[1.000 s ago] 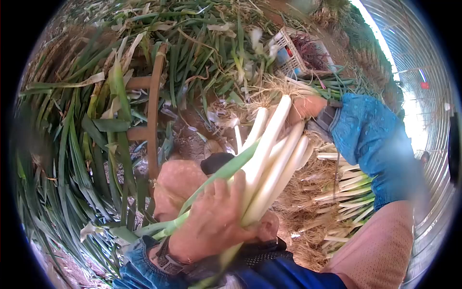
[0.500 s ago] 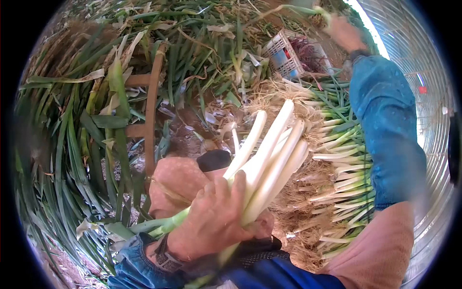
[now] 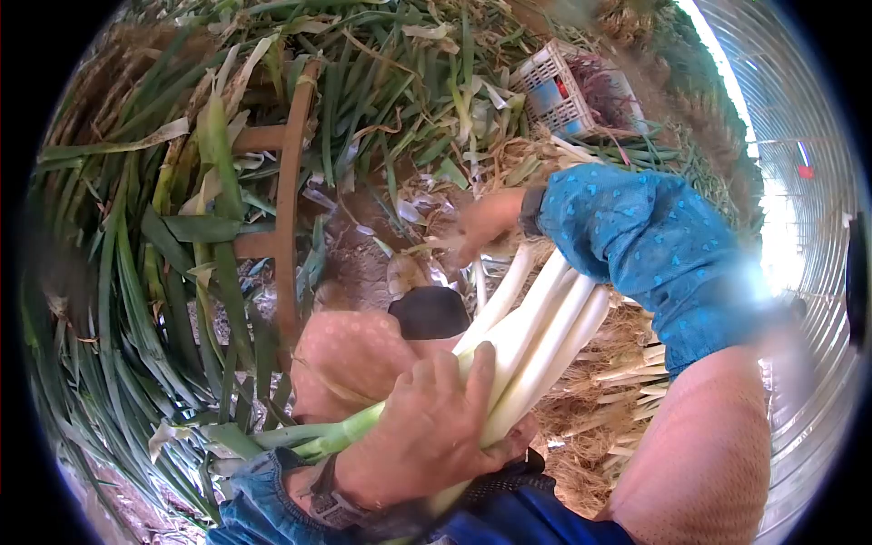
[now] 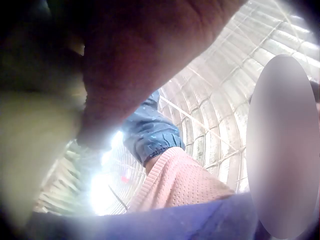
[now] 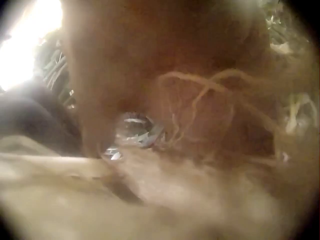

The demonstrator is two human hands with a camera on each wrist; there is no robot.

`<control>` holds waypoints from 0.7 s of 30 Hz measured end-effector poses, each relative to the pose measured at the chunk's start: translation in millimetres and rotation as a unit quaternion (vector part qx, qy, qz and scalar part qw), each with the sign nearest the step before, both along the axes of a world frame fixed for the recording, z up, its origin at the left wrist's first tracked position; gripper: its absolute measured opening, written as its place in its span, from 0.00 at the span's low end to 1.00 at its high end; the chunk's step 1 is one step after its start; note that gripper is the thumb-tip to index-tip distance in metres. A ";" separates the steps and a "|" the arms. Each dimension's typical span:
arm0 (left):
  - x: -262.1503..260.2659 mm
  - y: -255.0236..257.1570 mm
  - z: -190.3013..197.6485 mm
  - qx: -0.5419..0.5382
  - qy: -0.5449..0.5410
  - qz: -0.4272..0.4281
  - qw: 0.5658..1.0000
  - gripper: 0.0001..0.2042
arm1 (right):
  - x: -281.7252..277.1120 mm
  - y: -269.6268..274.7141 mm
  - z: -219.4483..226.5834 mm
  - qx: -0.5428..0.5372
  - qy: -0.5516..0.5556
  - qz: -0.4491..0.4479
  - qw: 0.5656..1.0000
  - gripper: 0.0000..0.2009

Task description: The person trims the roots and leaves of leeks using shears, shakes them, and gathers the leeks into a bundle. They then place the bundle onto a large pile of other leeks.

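Note:
Low in the head view, my left hand (image 3: 431, 431) grips a bundle of thick white stalks (image 3: 527, 350) with green lower parts, its fingers curled over them. The stalks slant up to the right across my lap. My right hand (image 3: 490, 220) is just above their upper ends, beside a thin white stalk (image 3: 480, 286); its fingertips are too unclear to tell whether they pinch anything. In the right wrist view, thin roots (image 5: 192, 79) cross in front of the blurred hand (image 5: 165, 50). The left wrist view shows my dark, close hand (image 4: 145, 55).
Long green stalks (image 3: 127, 272) lie heaped at the left, by a brown wooden frame (image 3: 289, 200). A white crate (image 3: 559, 100) stands at the upper right. More stalks with roots (image 3: 581, 436) lie right of the bundle, partly behind my right arm and leg.
My right hand has come down and left from the far upper right, where it held a thin stalk, to the bundle's upper ends. My left hand keeps its grip; the bundle sits slightly farther right.

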State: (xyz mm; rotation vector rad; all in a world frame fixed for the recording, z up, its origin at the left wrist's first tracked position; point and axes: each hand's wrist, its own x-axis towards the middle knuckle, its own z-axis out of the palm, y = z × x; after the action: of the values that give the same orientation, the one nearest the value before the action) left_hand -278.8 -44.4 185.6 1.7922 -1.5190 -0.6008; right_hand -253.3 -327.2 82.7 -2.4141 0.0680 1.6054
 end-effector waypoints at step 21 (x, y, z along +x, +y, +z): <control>-11.6 0.0 -0.3 0.031 0.045 -0.048 0.997 0.40 | -52.1 -55.3 52.1 -0.156 0.024 0.039 0.987 0.12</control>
State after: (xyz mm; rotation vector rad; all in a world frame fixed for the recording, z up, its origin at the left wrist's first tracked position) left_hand -290.5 -44.4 185.3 1.7202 -1.5470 -0.7740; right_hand -305.5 -382.5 134.7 -2.6354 0.2542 1.8073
